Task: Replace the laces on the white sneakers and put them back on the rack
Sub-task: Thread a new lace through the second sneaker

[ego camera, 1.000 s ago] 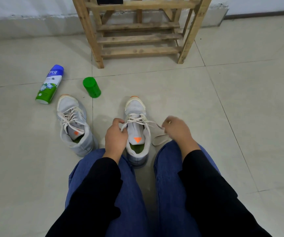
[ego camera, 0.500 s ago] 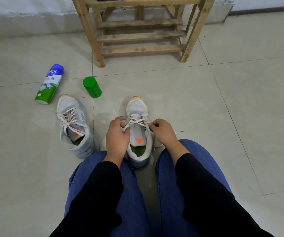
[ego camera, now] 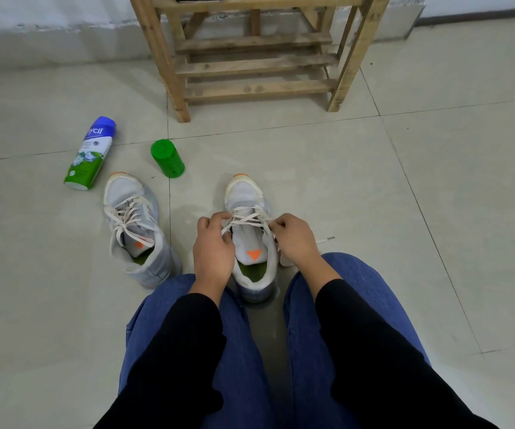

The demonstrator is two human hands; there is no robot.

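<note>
Grips: left grip (ego camera: 213, 246) and right grip (ego camera: 293, 239) both pinching the lace (ego camera: 244, 219); sneaker (ego camera: 244, 193) between them
Count: two sneakers; one rack (ego camera: 256, 88)

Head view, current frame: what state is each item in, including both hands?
White sneaker between the knees: upright, laced partway.
Cream lace: pinched by both hands, one end on the floor.
Left hand: pinches the lace.
Right hand: pinches the lace.
Second white sneaker: upright, laced, untouched.
Blue-and-green spray can: lying on its side.
Green plastic cylinder: lying on its side, apart from the can.
Wooden slatted rack: standing, lower shelves without sneakers.
</note>
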